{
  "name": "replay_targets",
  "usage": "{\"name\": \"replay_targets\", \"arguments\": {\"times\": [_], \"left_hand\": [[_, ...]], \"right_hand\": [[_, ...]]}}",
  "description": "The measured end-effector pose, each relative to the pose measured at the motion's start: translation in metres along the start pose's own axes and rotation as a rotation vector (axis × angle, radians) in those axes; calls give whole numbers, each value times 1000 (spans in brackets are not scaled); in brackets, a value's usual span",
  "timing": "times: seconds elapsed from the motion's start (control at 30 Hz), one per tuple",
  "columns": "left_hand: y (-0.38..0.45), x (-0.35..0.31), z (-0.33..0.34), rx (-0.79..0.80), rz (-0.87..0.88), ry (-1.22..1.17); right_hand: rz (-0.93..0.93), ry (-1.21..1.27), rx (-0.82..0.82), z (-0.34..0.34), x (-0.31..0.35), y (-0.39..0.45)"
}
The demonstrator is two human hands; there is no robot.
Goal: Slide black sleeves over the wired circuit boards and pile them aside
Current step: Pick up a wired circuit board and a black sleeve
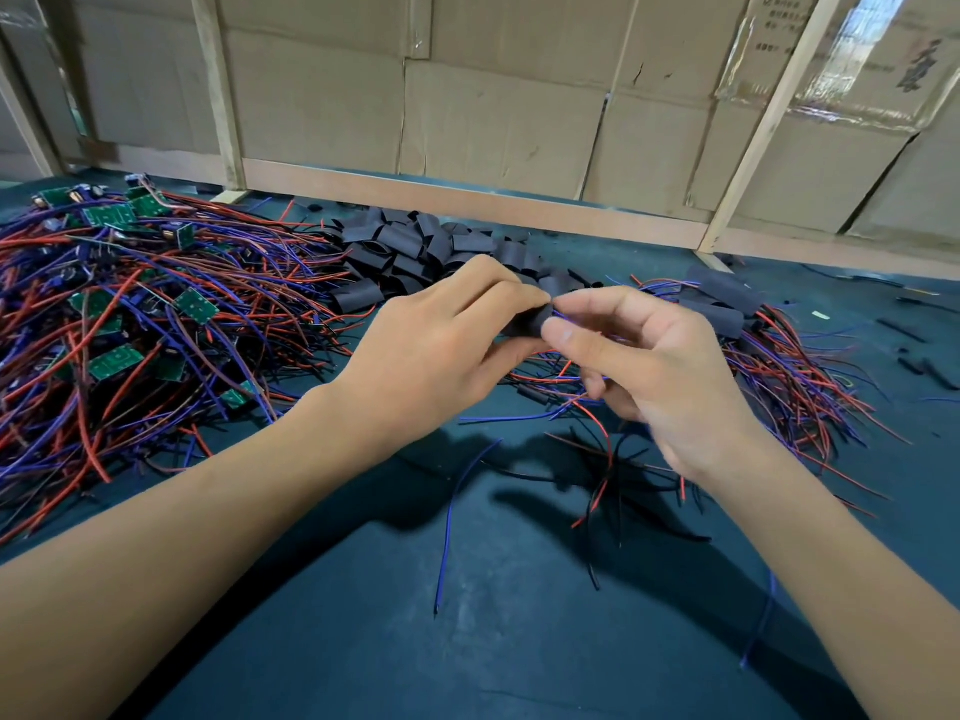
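Box [841, 49] print at the top right is too blurred to read. Over mid-worktop [493, 615], the left hand [431, 350] pinches a black sleeve [527, 322]; the right hand [644, 366] pinches its wires [597, 439].

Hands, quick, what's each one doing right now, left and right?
Left hand: grip closed on the black sleeve.
Right hand: grip closed on the wires at the sleeve's end.

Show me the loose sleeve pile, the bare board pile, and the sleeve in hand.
Sleeve pile [415, 246], head view, pile's middle.
Board pile [135, 304], head view, tangled wires mid-pile.
Held sleeve [524, 322], head view, visible side between fingers.
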State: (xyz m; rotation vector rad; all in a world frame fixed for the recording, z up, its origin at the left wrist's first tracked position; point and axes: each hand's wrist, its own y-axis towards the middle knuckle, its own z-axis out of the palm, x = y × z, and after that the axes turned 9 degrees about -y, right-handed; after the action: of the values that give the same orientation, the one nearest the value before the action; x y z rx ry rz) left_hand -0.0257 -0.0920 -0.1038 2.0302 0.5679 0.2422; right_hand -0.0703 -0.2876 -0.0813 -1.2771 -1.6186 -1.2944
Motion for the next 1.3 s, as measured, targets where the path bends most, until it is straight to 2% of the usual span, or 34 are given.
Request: {"name": "replay_targets", "arguments": {"times": [0.1,0.23,0.4,0.47,0.57,0.67,0.7,0.77,0.87,0.97,1.03,1.13,1.3], "left_hand": [[0,0,0,-6,24,38],[0,3,-2,-11,-13,88],[-5,18,-7,25,-292,59],[-5,31,-8,72,-379,77],[-7,62,-14,308,-558,232],[-14,83,-23,684,-733,455],[-16,85,-25,751,-727,484],[-15,87,-25,757,-703,424],[-10,87,-28,734,-741,314],[-7,87,-32,733,-762,291],[-5,84,-33,745,-721,267],[0,80,-31,773,-590,261],[3,73,-25,1010,-598,330]], "right_hand": [[-59,-124,-73,-3,-1,2],[-172,-76,-164,-13,6,4],[-220,48,-415,-69,15,16],[-180,-19,-568,-94,11,20],[-20,-306,-712,-116,-8,24],[113,-511,-655,-124,-31,25],[116,-570,-638,-123,-36,25],[95,-701,-622,-119,-39,24],[32,-905,-657,-113,-37,24],[-62,-999,-729,-102,-29,23],[-196,-1002,-782,-93,-22,21],[-495,-1014,-841,-81,-13,16],[-793,-1011,-756,-59,-12,13]]}}
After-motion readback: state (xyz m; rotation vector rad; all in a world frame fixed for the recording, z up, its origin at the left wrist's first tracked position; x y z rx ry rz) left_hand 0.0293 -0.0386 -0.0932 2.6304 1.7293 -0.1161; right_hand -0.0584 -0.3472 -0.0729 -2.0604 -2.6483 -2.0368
